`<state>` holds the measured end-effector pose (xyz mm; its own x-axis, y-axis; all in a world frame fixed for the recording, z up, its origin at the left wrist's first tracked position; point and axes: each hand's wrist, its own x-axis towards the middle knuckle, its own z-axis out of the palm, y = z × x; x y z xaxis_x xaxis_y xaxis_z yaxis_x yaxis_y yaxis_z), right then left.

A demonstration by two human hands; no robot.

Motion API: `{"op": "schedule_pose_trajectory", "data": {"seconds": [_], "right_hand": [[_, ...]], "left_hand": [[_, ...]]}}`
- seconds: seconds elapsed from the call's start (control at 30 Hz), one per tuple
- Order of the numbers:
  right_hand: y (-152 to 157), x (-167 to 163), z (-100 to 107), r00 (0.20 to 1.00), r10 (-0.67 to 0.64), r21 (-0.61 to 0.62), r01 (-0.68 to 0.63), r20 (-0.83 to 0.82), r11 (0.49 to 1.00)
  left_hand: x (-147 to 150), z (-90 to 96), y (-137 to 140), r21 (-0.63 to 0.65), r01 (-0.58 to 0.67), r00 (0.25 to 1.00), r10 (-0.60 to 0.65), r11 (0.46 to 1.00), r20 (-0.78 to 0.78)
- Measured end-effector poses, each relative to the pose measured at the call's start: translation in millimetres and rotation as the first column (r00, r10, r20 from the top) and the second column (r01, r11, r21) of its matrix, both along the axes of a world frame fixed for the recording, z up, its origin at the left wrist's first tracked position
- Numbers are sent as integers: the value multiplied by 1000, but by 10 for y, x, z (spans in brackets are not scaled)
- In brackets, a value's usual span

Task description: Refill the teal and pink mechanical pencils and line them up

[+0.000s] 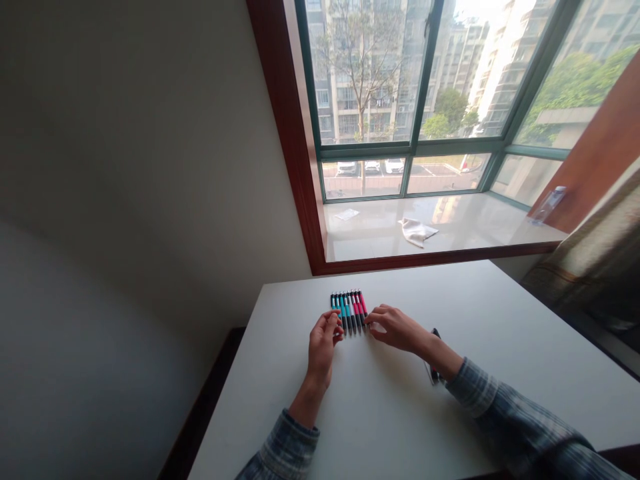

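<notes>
Several click pens (351,312) lie side by side in a tight row on the white table (400,413). Teal pens are on the left, a white one sits near the middle, and pinkish-red ones are on the right; their grips are black. At the row's left end is my left hand (321,345), fingers curled in with the thumb close to the index finger; whether a pen is between them is hidden. My right hand (395,328) reaches in from the right. Its thumb and fingertips come together at the black grip of the rightmost pink pen.
More dark pens (435,373) lie partly hidden under my right forearm. Beyond the table, a white cloth (419,232), a piece of paper (347,214) and a clear bottle (549,203) rest on the windowsill. A wall (150,200) rises at the left, a curtain (575,260) hangs right.
</notes>
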<state>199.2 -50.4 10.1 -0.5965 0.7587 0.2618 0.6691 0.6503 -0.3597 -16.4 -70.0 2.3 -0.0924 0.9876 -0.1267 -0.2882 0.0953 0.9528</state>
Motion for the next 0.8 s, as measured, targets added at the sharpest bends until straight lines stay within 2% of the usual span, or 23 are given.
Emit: {"op": "schedule_pose_trajectory", "data": {"seconds": [0.27, 0.37, 0.47, 0.57, 0.7, 0.8], "right_hand": [[-29, -27, 12, 1000, -18, -9, 18, -1, 1000], [-33, 40, 8, 998, -22, -27, 21, -55, 999], [-36, 267, 31, 983, -68, -52, 60, -171, 997], [-86, 643, 85, 962, -160, -64, 149, -223, 987], [-328, 1098, 143, 954, -265, -135, 246, -144, 960], [-590, 1227, 145, 953, -298, -229, 277, -62, 933]], "left_hand": [[-1, -13, 16, 2, 5, 1000, -5, 1000, -15], [-4, -21, 23, 4, 6, 1000, -6, 1000, -25], [-3, -16, 19, 6, 5, 1000, -5, 1000, -28], [6, -4, 6, 2, 14, 1000, -14, 1000, -23], [30, 2, -8, 22, 49, 998, -48, 999, -44], [58, -2, -13, 42, 75, 993, -71, 996, -90]]}}
